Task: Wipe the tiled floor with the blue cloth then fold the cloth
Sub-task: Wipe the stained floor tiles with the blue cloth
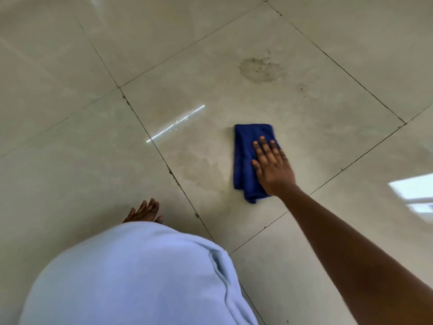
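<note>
The blue cloth (243,160) lies folded in a narrow strip on a pale floor tile (199,73), right of centre. My right hand (273,166) presses flat on the cloth's right half, fingers spread and pointing away from me, with the arm stretched out from the lower right. My left hand (145,211) rests palm down on the floor at lower centre-left with its fingers apart; its wrist is hidden behind my light blue garment (131,275). A damp smear (201,170) shows on the tile just left of the cloth.
A brownish dirty stain (260,70) marks the same tile beyond the cloth, with a smaller speck (302,87) to its right. Dark grout lines (173,174) cross the floor diagonally. Window light reflects at the right edge (412,186).
</note>
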